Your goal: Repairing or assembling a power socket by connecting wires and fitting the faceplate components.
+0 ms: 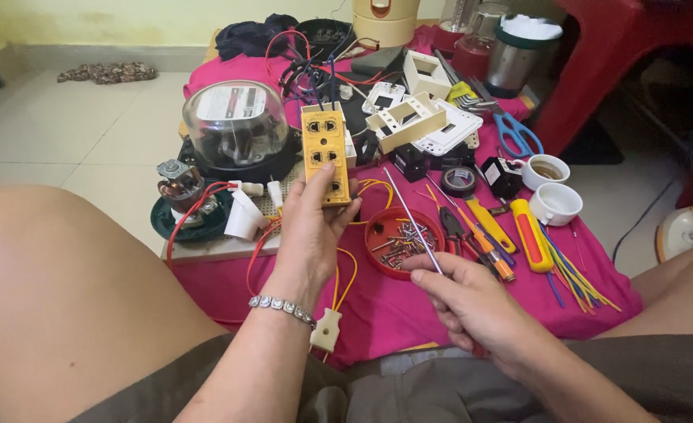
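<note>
My left hand [309,227] grips a yellow socket box [325,153] from below and holds it upright over the pink cloth [409,309]. Yellow and red wires [345,274] trail from the box down to a cream plug [325,330]. My right hand [472,301] holds a long thin screwdriver [413,222] by its handle. Its metal shaft points up and to the left, over a round red lid [378,243] filled with several small screws.
A glass-domed electric meter [237,125] stands at the back left, white switch plates [421,117] behind the box. Pliers, screwdrivers [530,235], coloured wires, blue scissors [515,133] and two white cups [554,204] lie at right. A red stool [620,47] stands far right.
</note>
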